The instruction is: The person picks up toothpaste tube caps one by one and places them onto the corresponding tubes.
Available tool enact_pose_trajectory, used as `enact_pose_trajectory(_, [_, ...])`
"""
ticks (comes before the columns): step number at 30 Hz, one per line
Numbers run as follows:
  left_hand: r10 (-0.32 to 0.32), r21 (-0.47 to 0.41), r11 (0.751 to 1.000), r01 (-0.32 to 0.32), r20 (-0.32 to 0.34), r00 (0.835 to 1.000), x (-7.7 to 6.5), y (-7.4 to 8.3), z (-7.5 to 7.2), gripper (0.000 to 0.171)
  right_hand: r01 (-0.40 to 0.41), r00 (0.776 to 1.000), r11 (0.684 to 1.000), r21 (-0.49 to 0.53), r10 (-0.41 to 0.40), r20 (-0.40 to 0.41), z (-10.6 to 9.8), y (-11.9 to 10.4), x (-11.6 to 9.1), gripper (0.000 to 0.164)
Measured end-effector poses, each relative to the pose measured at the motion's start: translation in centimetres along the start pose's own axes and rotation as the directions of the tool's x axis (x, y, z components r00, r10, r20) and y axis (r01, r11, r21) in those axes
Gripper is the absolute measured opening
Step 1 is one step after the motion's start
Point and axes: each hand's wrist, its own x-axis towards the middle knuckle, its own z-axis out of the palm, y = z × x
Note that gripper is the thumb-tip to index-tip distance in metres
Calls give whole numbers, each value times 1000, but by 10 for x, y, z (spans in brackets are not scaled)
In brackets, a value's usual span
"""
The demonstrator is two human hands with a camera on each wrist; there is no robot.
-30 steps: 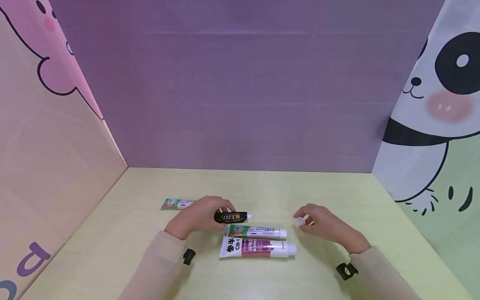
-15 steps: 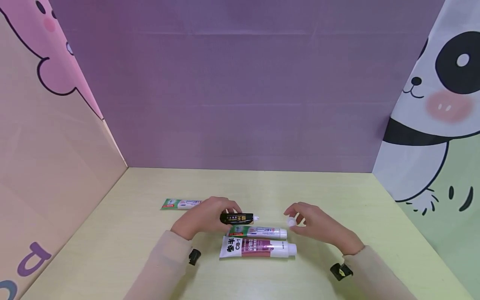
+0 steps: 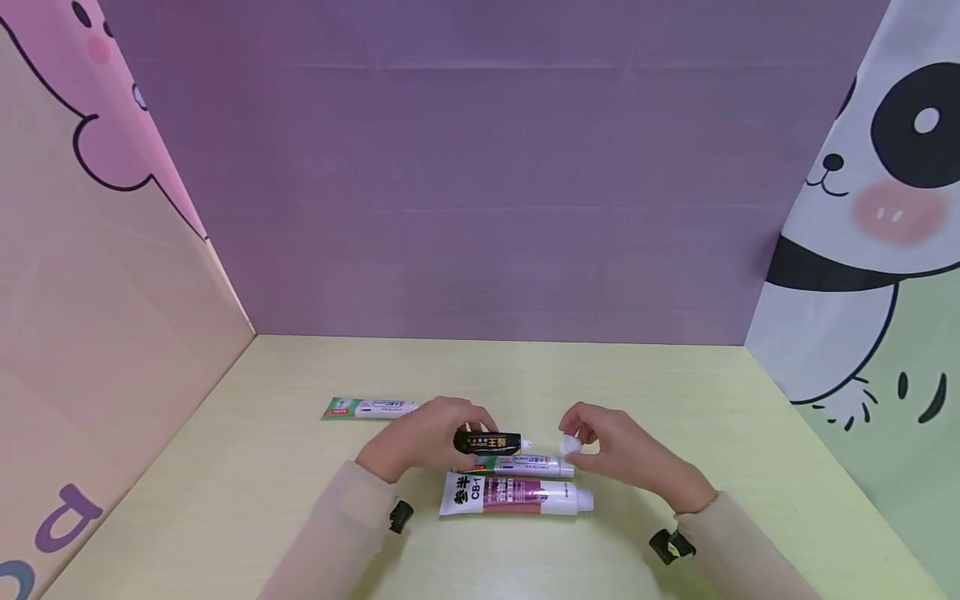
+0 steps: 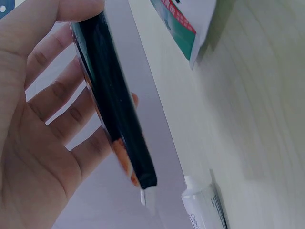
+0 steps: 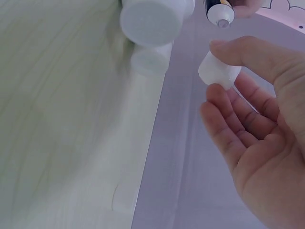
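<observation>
In the head view my left hand [image 3: 431,437] holds a black toothpaste tube [image 3: 489,442] level above the table, its bare white nozzle pointing right. The left wrist view has this black tube [image 4: 116,100] between the thumb and fingers. My right hand [image 3: 630,454] pinches a white cap [image 3: 570,445] just right of the nozzle, with a small gap between them. Seen from the right wrist, the cap [image 5: 217,71] sits between thumb and fingertips, below the open mouth of the black tube [image 5: 221,14].
Below the black tube lie a green-and-white toothpaste tube [image 3: 525,466] and a larger white-and-maroon tube [image 3: 517,497], both capped ends to the right. Another green-and-white tube [image 3: 375,408] lies behind the left hand. A purple wall [image 3: 495,192] stands behind the table [image 3: 300,475].
My left hand has moved right with the black tube, and my right hand has moved left with the cap. The gap between nozzle and cap has narrowed; the tubes on the table stay put.
</observation>
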Motion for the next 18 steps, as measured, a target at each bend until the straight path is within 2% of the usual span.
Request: enact_pose_trajectory(18, [15,3,1000,-15,14,1000,11,14,7,35,43,999,999,34,-42,-9,3,-11,1,25])
